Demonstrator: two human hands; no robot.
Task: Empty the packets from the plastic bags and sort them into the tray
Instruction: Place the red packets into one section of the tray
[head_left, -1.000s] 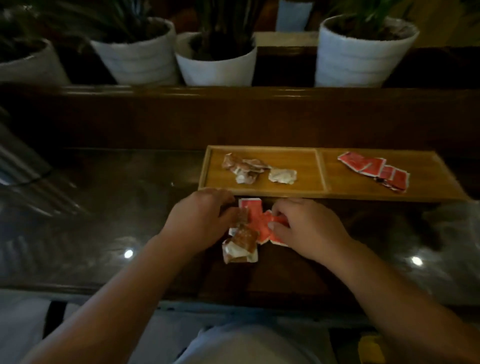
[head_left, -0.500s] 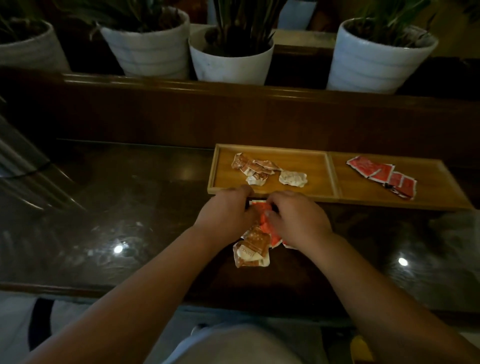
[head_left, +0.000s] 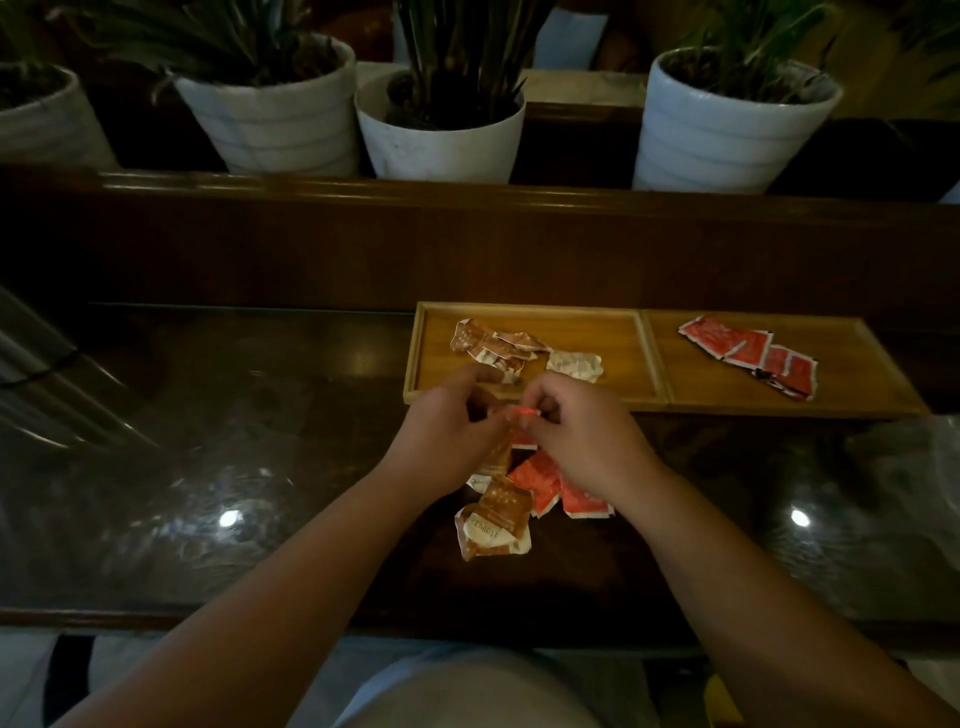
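Observation:
A wooden tray (head_left: 655, 358) with two compartments lies on the dark table. Brown-and-white packets (head_left: 498, 345) lie in its left compartment, red packets (head_left: 748, 351) in its right. A loose pile sits in front of the tray: red packets (head_left: 540, 480) and a brown packet (head_left: 493, 522). My left hand (head_left: 449, 434) and my right hand (head_left: 576, 434) meet just above the pile, at the tray's front edge. My right hand's fingertips pinch a thin red packet (head_left: 523, 412) seen edge-on. A brown packet (head_left: 496, 457) hangs under my left hand; whether that hand grips it is unclear.
A clear plastic bag (head_left: 904, 467) lies on the table at the right. Several white plant pots (head_left: 441, 124) stand behind a raised wooden ledge (head_left: 467, 192) beyond the tray. The table's front edge (head_left: 156, 618) runs just above my lap.
Both hands have lifted off the pile and moved toward the tray's front edge. My right hand now pinches a red packet between the two hands. More of the pile shows.

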